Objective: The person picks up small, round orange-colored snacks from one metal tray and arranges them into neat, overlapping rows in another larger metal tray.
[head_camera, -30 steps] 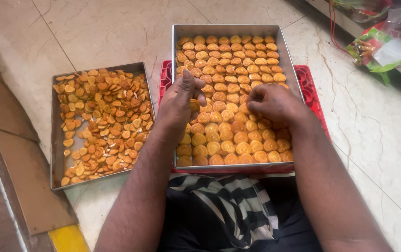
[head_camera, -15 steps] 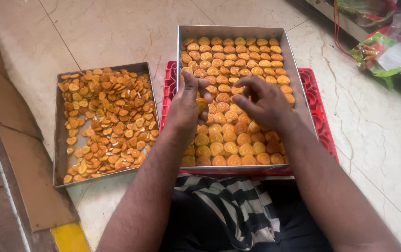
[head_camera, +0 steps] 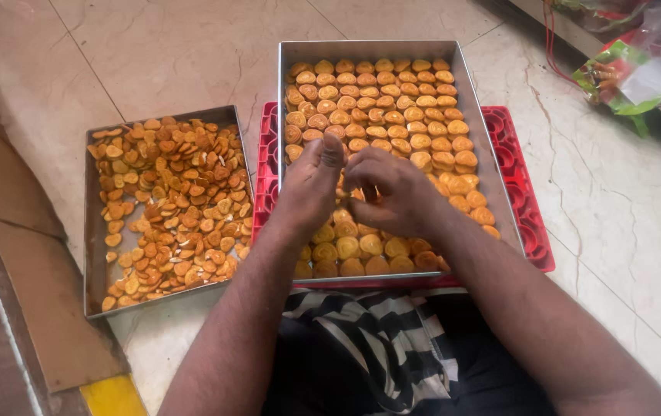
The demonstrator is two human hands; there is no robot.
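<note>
Both grips look pinched on small orange biscuits: left hand [head_camera: 311, 181] and right hand [head_camera: 392, 189] meet mid-tray. That steel tray [head_camera: 492, 185] holds neat rows on a red crate [head_camera: 527, 200]; the side tray [head_camera: 93, 262] holds loose ones. Since earlier, the hands have drawn closer.

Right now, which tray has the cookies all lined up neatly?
The bigger metal tray on the red crate, under both hands, has biscuits in tidy rows. The smaller tray to its left holds a jumbled pile.
</note>
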